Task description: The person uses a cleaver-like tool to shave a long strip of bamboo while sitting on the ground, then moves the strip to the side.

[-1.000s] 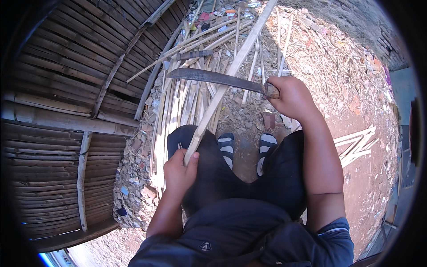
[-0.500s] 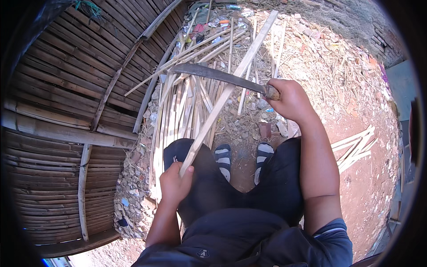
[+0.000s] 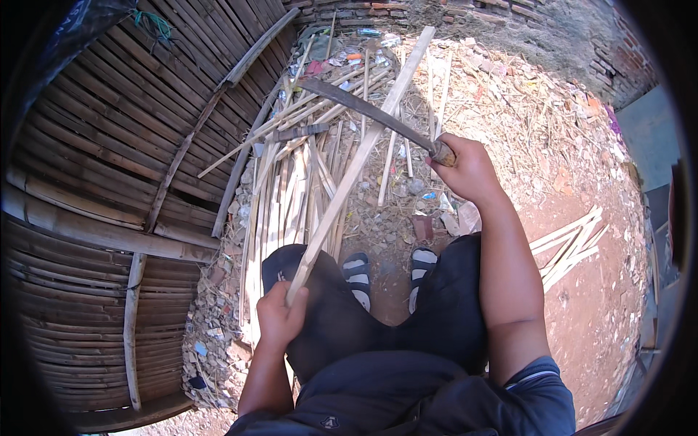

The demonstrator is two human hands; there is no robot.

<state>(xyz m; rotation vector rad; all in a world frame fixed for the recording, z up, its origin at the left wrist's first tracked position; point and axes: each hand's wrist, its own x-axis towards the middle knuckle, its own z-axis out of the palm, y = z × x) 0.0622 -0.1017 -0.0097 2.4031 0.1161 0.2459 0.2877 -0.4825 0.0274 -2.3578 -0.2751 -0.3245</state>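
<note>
My left hand [image 3: 281, 315] is closed around the near end of a long pale strip of split bamboo [image 3: 361, 154]. The strip slants up and away to the right, past my left knee. In my right hand [image 3: 470, 168] is the wooden handle of a machete [image 3: 372, 111], its long dark blade pointing to the far left. The blade crosses the strip about two-thirds of the way up; whether it touches I cannot tell. Beneath them lies a pile of similar strips [image 3: 289, 200], with a short dark piece [image 3: 300, 131] resting across its top.
A slatted bamboo wall [image 3: 102, 138] stands along the left, and a brick wall [image 3: 407, 11] at the back. Rubble, straw and litter cover the ground. To the right lies a small heap of strips [image 3: 571, 247]. My sandalled feet [image 3: 357, 280] are between the pile and the heap.
The machete's tip has swung farther away, so the blade slants more steeply across the strip. Both hands have kept their hold, and the whole view has shifted slightly.
</note>
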